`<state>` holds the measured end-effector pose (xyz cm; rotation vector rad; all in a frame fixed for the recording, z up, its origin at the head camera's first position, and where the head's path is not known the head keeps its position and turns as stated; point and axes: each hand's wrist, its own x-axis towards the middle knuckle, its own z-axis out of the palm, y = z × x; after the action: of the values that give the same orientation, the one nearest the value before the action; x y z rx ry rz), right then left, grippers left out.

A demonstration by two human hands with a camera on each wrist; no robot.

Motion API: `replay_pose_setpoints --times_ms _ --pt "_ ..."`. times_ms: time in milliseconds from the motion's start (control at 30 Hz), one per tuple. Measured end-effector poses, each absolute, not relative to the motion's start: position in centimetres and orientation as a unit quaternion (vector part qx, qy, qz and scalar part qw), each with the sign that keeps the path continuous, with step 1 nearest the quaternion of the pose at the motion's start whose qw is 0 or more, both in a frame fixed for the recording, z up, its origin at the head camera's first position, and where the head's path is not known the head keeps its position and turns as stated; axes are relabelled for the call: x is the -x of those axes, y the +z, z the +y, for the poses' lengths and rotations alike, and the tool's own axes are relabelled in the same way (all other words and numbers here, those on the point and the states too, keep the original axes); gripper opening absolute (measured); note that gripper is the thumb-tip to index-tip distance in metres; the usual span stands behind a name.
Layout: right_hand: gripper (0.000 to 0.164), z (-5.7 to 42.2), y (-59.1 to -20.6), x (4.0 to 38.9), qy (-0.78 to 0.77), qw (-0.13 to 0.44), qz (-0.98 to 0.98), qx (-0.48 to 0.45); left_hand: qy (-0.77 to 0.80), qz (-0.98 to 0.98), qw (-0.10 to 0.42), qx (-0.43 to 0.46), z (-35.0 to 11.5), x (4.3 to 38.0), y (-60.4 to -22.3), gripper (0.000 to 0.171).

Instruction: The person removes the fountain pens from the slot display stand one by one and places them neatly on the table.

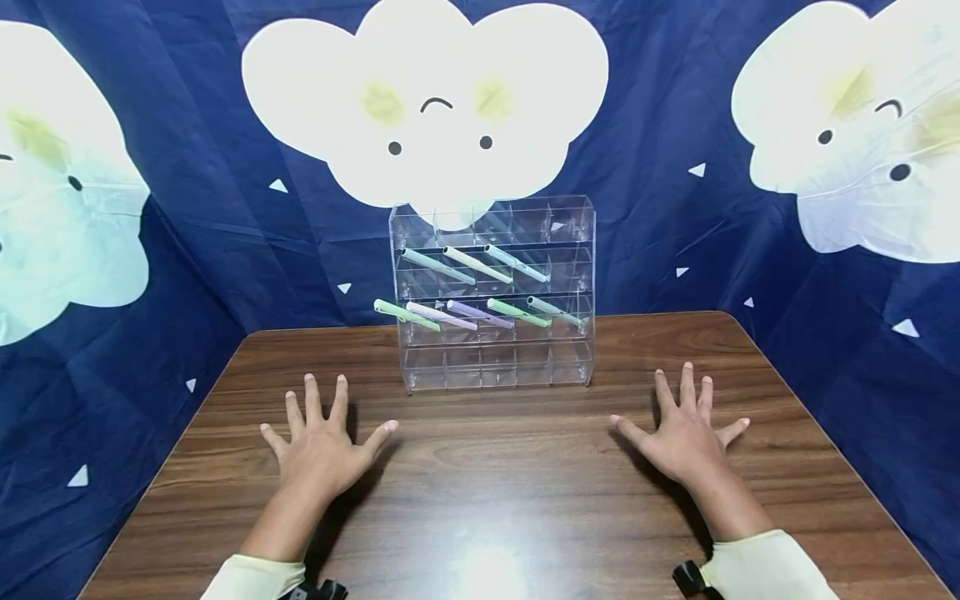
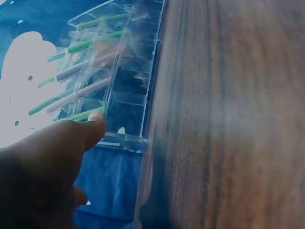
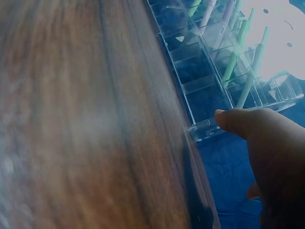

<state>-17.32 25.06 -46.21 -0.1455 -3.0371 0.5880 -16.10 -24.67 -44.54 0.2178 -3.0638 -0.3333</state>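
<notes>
A transparent tiered rack [image 1: 480, 385] stands at the back of the table, split into small compartments. Its upper middle tier holds a light blue pen [image 1: 438, 266], a cream pen [image 1: 477, 265] and a pale blue pen [image 1: 517, 263], all slanting. One tier lower lie several more, among them a green pen [image 1: 405, 315], a purple pen [image 1: 480, 314] and a teal pen [image 1: 555, 311]. My left hand [image 1: 318, 454], fingers spread, is over the table left of the rack and holds nothing. To the right, my right hand [image 1: 684, 442] is likewise spread, palm down, holding nothing.
The brown wood-grain table [image 1: 480, 467] has its far edge just behind the rack. A dark blue curtain [image 1: 645, 150] with white cloud shapes surrounds the back and sides. Pale sleeves and dark wrist devices show at the bottom of the head view.
</notes>
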Motion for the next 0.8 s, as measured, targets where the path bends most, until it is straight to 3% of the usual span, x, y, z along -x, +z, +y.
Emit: replay_pose_setpoints --times_ms 233,467,800 --pt "0.124 24.7 -45.7 17.4 0.197 0.025 -0.979 0.049 -0.147 -0.987 0.011 -0.062 -24.3 16.4 -44.1 0.124" --pt "0.119 23.6 -44.6 18.2 0.199 0.092 -0.974 0.052 -0.256 -0.966 0.005 -0.039 -24.0 17.7 -43.4 0.112" --pt "0.1 21.6 -42.7 19.5 0.259 0.191 -0.946 0.027 -0.435 -0.9 0.033 0.003 -24.0 20.6 -43.6 0.092"
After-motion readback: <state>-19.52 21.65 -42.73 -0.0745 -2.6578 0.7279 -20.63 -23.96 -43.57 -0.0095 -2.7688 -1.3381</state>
